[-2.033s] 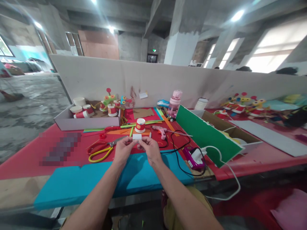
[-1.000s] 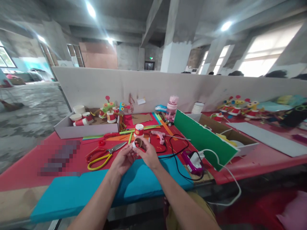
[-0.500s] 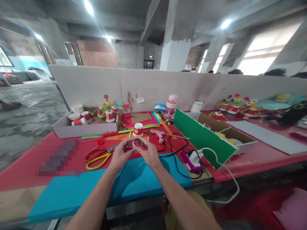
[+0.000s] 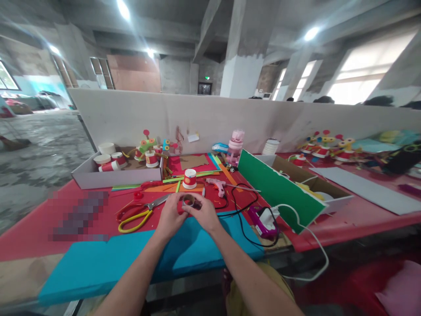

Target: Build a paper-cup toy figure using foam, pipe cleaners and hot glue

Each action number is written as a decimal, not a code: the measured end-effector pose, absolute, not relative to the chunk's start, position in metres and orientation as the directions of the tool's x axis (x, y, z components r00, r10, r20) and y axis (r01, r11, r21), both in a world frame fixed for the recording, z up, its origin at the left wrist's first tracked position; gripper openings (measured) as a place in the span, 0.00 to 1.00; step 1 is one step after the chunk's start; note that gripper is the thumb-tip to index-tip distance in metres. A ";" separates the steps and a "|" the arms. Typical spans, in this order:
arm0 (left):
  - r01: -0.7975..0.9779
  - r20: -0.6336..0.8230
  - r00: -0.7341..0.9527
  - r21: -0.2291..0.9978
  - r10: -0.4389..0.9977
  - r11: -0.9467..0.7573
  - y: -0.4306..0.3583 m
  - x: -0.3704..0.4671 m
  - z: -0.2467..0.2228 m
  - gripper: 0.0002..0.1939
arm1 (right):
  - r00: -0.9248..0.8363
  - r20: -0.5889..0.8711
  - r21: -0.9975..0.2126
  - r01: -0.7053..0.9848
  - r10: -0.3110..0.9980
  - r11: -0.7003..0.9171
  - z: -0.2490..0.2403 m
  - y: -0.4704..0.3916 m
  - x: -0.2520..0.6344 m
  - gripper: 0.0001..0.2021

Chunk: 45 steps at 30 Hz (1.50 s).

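Holding a short, pale, ring-shaped tube [image 4: 189, 205] between the left hand [image 4: 170, 216] and the right hand [image 4: 206, 215], above a red-covered table [image 4: 29, 232] and just in front of an upturned red-and-white paper cup [image 4: 190, 179]. Pinching the left side of the tube with the left hand, in a partly closed curl of fingers and thumb; pinching the right side with the right hand, in a near-mirror curl. Presenting the open end of the tube, brownish within, towards the viewer. Showing, to the left of the left hand, large metal scissors [image 4: 150, 206] with one red and one yellow handle loop. Showing, to the right of the cup, a pink glue gun [image 4: 217, 187]. Including, along the near edge, a long, flat, bright-blue pad [image 4: 101, 261] beneath the forearms. Including, farther right, an upright green panel [image 4: 279, 193] with a purple socket block [image 4: 257, 219] near its lower edge. Including, at the far left, a shallow, pale-grey, open box [image 4: 115, 181] with several cups inside.
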<state>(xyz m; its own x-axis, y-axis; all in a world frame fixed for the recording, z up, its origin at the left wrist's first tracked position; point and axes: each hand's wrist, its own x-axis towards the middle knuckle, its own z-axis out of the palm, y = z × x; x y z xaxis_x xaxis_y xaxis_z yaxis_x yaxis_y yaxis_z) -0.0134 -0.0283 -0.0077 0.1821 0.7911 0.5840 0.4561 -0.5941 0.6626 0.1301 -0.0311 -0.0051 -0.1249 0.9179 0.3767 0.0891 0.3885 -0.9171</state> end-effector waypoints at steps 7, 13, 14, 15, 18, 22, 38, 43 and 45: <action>0.546 0.519 0.244 0.624 0.819 -0.558 -0.019 -0.020 -0.019 0.20 | 0.021 0.318 -0.932 0.191 0.948 0.308 -0.018 -0.025 0.135 0.32; 0.705 0.403 0.308 0.511 0.862 -0.491 -0.015 -0.020 -0.030 0.13 | 0.064 0.284 -0.946 0.180 0.957 0.269 -0.019 -0.022 0.139 0.26; 0.712 0.403 0.313 0.499 0.860 -0.494 -0.015 -0.020 -0.031 0.14 | 0.064 0.287 -0.945 0.181 0.956 0.271 -0.019 -0.021 0.139 0.25; 0.712 0.409 0.315 0.495 0.857 -0.498 -0.015 -0.019 -0.031 0.15 | 0.064 0.290 -0.944 0.181 0.955 0.274 -0.019 -0.021 0.140 0.25; 0.692 0.412 0.329 0.507 0.850 -0.514 -0.014 -0.016 -0.031 0.16 | 0.065 0.300 -0.942 0.181 0.952 0.284 -0.019 -0.020 0.140 0.23; 0.676 0.449 0.311 0.515 0.838 -0.527 -0.014 -0.013 -0.029 0.13 | 0.056 0.316 -0.935 0.185 0.947 0.302 -0.020 -0.020 0.140 0.21; 0.746 0.420 0.322 0.438 0.848 -0.501 -0.020 -0.014 -0.035 0.16 | 0.067 0.331 -0.922 0.234 0.941 0.307 -0.026 -0.020 0.157 0.19; 0.743 0.414 0.337 0.435 0.846 -0.509 -0.026 -0.015 -0.030 0.26 | 0.058 0.296 -0.936 0.215 0.953 0.277 -0.031 -0.023 0.161 0.20; 0.740 0.467 0.290 0.444 0.835 -0.505 -0.031 -0.019 -0.026 0.27 | 0.065 0.282 -0.943 0.203 0.957 0.264 -0.036 -0.026 0.163 0.21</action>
